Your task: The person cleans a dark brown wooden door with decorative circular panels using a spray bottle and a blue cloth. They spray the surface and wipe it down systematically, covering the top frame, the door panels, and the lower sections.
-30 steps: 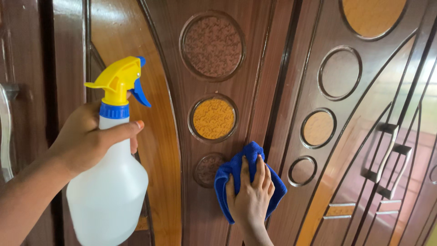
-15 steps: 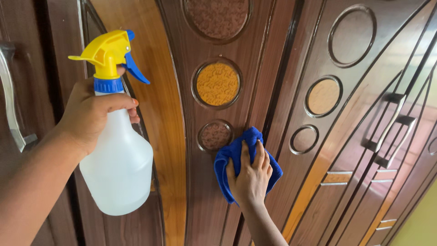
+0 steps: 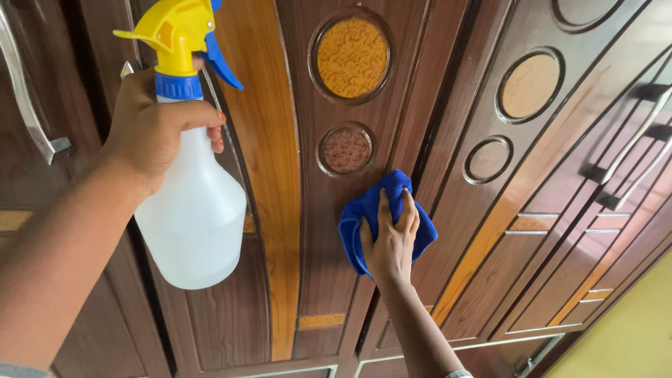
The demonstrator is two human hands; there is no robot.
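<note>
the spray bottle (image 3: 190, 203) loses the top of its yellow head at the upper picture edge. the right hand (image 3: 390, 241) hides the middle of the blue cloth (image 3: 364, 217). the top-right ring (image 3: 584, 14) and left door handle (image 3: 28, 105) are cut off.

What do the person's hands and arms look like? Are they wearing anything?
Both forearms are bare, with no gloves, rings or watch showing. The left hand has an orange-painted fingernail. Below the right hand, a pale sleeve edge peeks in at the picture's bottom.
</note>
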